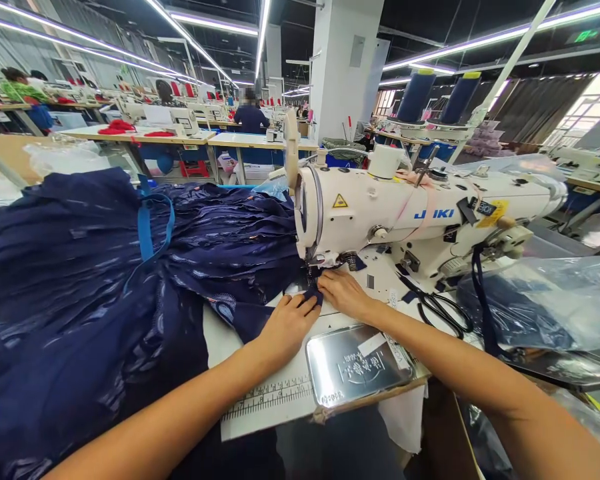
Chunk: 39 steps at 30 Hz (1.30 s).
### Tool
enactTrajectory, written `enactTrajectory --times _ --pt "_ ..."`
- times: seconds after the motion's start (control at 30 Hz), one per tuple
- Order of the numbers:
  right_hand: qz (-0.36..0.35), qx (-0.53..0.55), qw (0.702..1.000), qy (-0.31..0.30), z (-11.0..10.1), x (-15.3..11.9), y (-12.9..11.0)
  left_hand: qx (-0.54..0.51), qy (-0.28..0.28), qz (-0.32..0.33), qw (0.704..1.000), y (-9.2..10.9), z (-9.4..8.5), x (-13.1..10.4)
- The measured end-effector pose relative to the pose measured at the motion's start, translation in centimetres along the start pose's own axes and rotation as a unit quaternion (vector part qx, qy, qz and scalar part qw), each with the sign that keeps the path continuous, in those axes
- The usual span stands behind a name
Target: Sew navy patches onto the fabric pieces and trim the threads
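Observation:
Under the head of a white sewing machine (375, 207), the edge of a navy patterned fabric (245, 323) lies at the needle. My left hand (291, 327) has its fingers curled over that edge, just in front of the presser foot. Close beside it, my right hand (346, 293) grips the same fabric edge from the right, fingertips near the needle. The exact grip of the fingertips is partly hidden. A large gathered heap of the navy fabric spreads to the left, with a blue strap (146, 230) tied around a bunch of it.
Black scissors (443, 310) lie right of my right hand. In front of the needle sit a shiny metal plate (360, 367) and a printed ruler scale (270, 397). A plastic bag (545, 300) is at the right. Thread cones (416, 97) stand behind; people work at machines farther back.

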State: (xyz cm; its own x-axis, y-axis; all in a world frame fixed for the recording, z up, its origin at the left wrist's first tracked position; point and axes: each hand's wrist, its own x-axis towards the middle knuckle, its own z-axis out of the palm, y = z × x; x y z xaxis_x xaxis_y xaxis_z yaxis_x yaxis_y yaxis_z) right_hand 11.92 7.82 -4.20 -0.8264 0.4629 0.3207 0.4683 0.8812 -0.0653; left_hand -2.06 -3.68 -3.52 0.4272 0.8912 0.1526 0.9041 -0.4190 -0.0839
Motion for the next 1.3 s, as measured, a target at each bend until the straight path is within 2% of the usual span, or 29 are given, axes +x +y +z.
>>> enactTrajectory --times 0.1,0.23,0.37,0.57,0.63,0.73,0.87,0.97,1.07,1.17,1.3 --pt "0.033 0.090 0.995 -0.031 -0.3 0.4 0.0 0.011 0.003 0.009 1.000 0.0 0.2 0.0" --pt "0.099 0.215 0.970 -0.051 0.0 0.7 0.5 0.027 0.004 0.014 1.000 -0.1 0.5 0.2" --pt "0.134 0.257 0.957 -0.015 0.6 0.7 0.5 0.032 0.001 0.022 0.999 -0.4 0.6 0.5" --pt "0.049 0.224 0.971 0.062 0.9 -0.2 -0.2 0.016 -0.007 0.010 1.000 -0.4 0.6 0.8" --pt "0.008 0.171 0.984 0.057 0.8 -0.6 -0.4 0.011 -0.008 0.012 1.000 -0.4 0.5 0.8" --pt "-0.069 0.036 0.996 0.032 0.5 -1.2 -0.9 -0.016 -0.005 0.029 0.999 -1.0 0.1 0.6" --pt "-0.131 -0.083 0.988 0.000 -0.1 -1.7 -1.1 -0.088 0.013 0.044 0.995 -2.6 -0.8 0.2" --pt "-0.174 -0.094 0.980 -0.014 -0.2 -1.5 0.0 -0.109 0.024 0.048 0.993 -3.2 -0.8 0.3" --pt "-0.203 -0.087 0.975 -0.007 0.1 -0.9 1.7 -0.092 0.049 0.035 0.994 -2.6 0.1 1.0" --pt "-0.205 -0.079 0.976 0.003 0.5 -0.4 3.0 -0.061 0.064 0.005 0.996 -1.9 0.9 1.9" --pt "-0.197 -0.081 0.977 -0.007 0.6 -0.1 3.5 -0.044 0.070 -0.018 0.996 -1.7 1.2 2.6"
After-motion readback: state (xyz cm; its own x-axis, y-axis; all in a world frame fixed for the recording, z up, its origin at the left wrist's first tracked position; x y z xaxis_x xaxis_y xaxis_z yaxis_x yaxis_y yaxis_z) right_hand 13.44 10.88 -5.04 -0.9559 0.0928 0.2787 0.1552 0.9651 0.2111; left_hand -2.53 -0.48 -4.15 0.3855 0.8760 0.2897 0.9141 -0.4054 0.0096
